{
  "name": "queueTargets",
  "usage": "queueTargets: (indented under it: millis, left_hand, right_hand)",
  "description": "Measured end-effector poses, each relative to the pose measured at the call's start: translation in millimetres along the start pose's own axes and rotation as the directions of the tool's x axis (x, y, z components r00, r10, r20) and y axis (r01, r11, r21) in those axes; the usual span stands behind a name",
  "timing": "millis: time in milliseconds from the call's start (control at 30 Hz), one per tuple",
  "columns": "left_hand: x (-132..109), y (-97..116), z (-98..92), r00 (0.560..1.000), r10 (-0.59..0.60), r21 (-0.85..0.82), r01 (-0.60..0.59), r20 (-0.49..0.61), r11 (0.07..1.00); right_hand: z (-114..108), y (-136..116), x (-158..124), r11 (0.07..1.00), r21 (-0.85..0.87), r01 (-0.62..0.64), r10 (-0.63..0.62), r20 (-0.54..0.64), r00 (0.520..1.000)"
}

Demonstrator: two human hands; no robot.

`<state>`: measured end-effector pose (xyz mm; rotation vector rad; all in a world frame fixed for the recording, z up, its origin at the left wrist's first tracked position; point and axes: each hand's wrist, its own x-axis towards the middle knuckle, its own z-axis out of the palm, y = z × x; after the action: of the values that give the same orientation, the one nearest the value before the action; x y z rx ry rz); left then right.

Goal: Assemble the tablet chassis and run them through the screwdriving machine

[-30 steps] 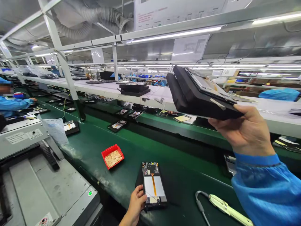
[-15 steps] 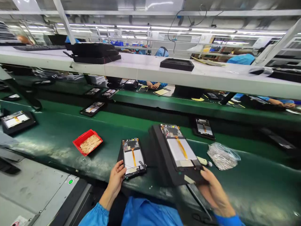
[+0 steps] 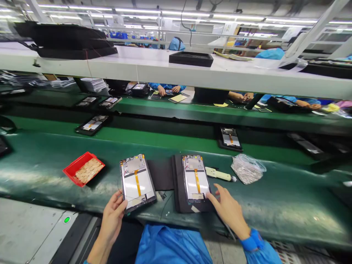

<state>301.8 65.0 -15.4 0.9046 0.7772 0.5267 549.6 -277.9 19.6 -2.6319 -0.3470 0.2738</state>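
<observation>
My left hand [image 3: 113,211] is closed on the lower left corner of an opened tablet [image 3: 137,185], which tilts slightly and shows its circuit board, silver battery and orange ribbon cable. A second opened tablet [image 3: 195,179] rests on a black foam tray [image 3: 181,205] to the right. Beside its lower right corner is my right hand [image 3: 228,211], fingers apart, the thumb touching the edge. Between the two tablets lies a flat black pad [image 3: 161,174], with a small dark part [image 3: 162,195] just below it. Thin dark wires hang near the left tablet.
At left stands a red bin [image 3: 74,172] of small tan pieces. A pale green-handled tool [image 3: 220,174] and a plastic bag [image 3: 247,169] of silvery parts lie at right. More tablets [image 3: 230,138] sit on the green belt beyond. A white shelf [image 3: 143,75] crosses above; co-workers' hands [image 3: 169,90] show behind.
My right hand has lowered the tray with its tablet onto the bench and loosened its hold. My left hand has lifted the other tablet off the black pad and moved it left.
</observation>
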Motion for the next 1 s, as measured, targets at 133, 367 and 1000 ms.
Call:
queueTargets:
  millis: [133,367,1000]
  left_hand:
    - [-1,-8,11.5,0.996,-0.043,-0.009,0.044,0.074,0.999]
    - [42,1,9.1,0.997,-0.010,0.182,-0.004,0.075,0.983]
    - [1,-80,147.7,0.948,-0.222,0.475,0.090,0.229,0.875]
  right_hand:
    - [7,-10,12,0.996,-0.084,-0.003,0.014,0.132,0.991]
    - [9,6,26,0.993,0.104,0.062,-0.077,0.144,0.986]
    - [24,0,15,0.953,0.298,0.050,-0.040,-0.040,0.998]
